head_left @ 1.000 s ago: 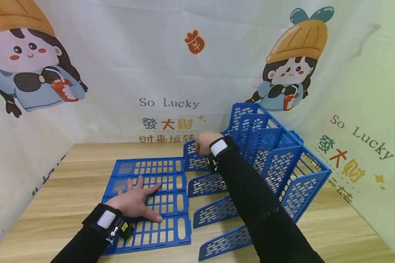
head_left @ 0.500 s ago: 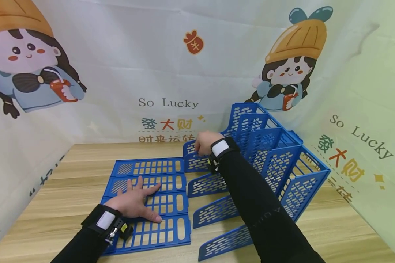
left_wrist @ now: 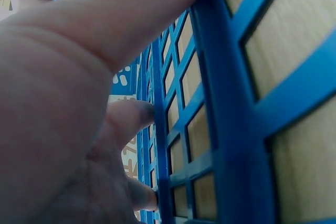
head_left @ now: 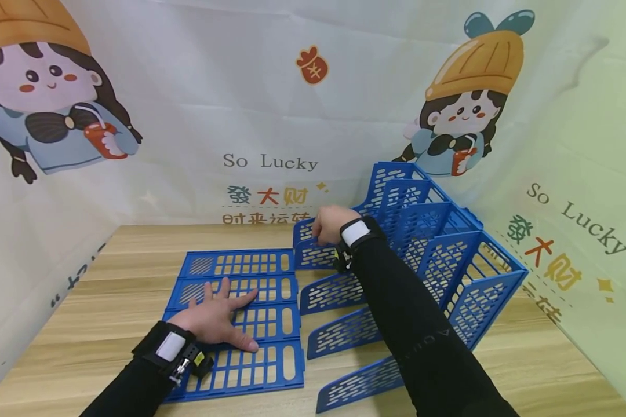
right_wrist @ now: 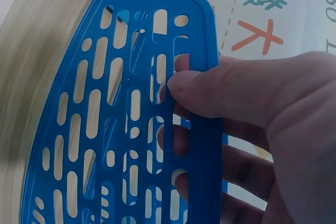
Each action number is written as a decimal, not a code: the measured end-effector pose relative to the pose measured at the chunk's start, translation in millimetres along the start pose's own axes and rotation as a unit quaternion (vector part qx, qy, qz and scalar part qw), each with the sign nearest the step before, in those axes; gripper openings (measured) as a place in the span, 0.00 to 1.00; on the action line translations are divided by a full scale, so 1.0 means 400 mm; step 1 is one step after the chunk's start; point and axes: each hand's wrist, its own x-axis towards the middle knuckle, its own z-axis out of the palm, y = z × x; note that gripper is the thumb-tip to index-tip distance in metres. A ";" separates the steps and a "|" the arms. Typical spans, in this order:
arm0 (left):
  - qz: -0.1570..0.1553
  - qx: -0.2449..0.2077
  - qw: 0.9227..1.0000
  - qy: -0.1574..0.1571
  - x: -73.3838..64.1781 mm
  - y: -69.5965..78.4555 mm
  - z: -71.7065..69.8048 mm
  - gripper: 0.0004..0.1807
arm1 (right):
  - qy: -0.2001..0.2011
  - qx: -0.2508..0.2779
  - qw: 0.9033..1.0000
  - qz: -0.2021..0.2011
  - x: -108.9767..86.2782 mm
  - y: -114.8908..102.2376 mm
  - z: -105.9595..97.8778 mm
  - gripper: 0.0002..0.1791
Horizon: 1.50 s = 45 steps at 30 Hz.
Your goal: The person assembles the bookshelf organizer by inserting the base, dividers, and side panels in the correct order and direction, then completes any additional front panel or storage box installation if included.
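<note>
A blue plastic file rack lies across the table, its perforated upright part (head_left: pixel 464 272) at the right and its flat grid panel (head_left: pixel 271 304) at the left. My left hand (head_left: pixel 216 315) rests on the grid panel with fingers spread; in the left wrist view, thumb and fingertips touch its bars. Farther back, my right hand (head_left: pixel 334 223) pinches the top edge of the rearmost slotted divider (right_wrist: pixel 181 103). In the right wrist view the thumb lies on the near face, and the other fingers show behind it through the slots.
Several more slotted dividers (head_left: pixel 339 336) stand in a row nearer the front, pointing left from the upright part. The wooden tabletop (head_left: pixel 83 324) extends left of the rack. A printed cloth (head_left: pixel 188 116) hangs behind and along the sides.
</note>
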 end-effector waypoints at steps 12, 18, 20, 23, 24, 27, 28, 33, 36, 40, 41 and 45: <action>0.000 -0.008 1.000 -0.002 0.000 -0.002 -0.001 0.67 | 0.009 0.003 1.000 -0.002 -0.007 -0.011 0.000 0.15; 0.001 -0.007 1.000 -0.001 -0.001 0.001 0.000 0.67 | 0.016 -0.003 1.000 -0.003 -0.008 -0.009 0.000 0.15; 0.003 -0.003 1.000 -0.001 -0.001 0.000 0.000 0.67 | 0.016 -0.003 1.000 -0.003 -0.009 -0.009 -0.001 0.15; 0.004 0.001 1.000 0.000 -0.001 0.000 -0.001 0.67 | 0.017 -0.004 1.000 -0.004 -0.009 -0.010 -0.002 0.15; 0.004 0.003 1.000 0.000 -0.001 -0.001 -0.001 0.67 | 0.017 -0.004 1.000 -0.006 -0.008 -0.010 -0.002 0.15; 0.003 0.002 1.000 0.001 0.000 -0.003 -0.001 0.67 | 0.019 -0.003 1.000 -0.005 -0.003 -0.009 0.001 0.16; 0.003 0.003 1.000 0.001 0.000 -0.003 0.000 0.67 | 0.020 -0.002 1.000 -0.003 0.000 -0.008 0.002 0.16; 0.002 -0.002 1.000 -0.001 0.000 -0.002 0.004 0.67 | 0.022 -0.001 1.000 0.009 0.014 0.001 0.011 0.16; 0.000 -0.006 1.000 -0.003 0.000 0.001 0.005 0.67 | 0.019 0.001 1.000 0.011 0.015 0.003 0.013 0.15; 0.000 -0.006 1.000 -0.003 0.000 0.002 0.004 0.67 | 0.008 0.005 1.000 -0.004 0.014 0.004 0.009 0.14; 0.000 -0.005 1.000 -0.003 0.000 0.002 0.003 0.67 | 0.004 0.004 1.000 -0.009 0.014 0.004 0.008 0.14; 0.001 -0.005 1.000 -0.002 0.000 0.002 0.001 0.67 | -0.004 0.006 1.000 -0.025 0.018 0.008 0.007 0.13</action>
